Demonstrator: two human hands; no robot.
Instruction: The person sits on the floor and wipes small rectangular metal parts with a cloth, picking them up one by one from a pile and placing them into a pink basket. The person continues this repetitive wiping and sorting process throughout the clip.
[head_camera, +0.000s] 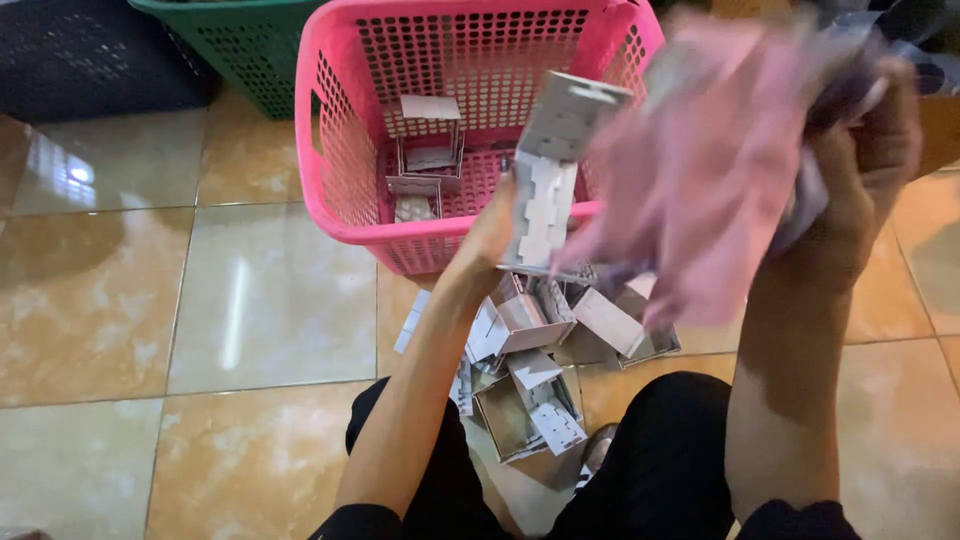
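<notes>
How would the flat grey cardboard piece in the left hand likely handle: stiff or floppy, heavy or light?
The flat grey cardboard piece probably stays fairly stiff: it stands upright from the left hand without drooping. It looks light, pinched at its lower end only. Its cut tabs suggest it would crease or tear under a hard grip.

You get one view only, from the camera on your head, tilted steeply down and forward at the pink laundry basket (400, 130) on the tiled floor (200, 300) (close enough that your forearms fill the frame's lower half).
</notes>
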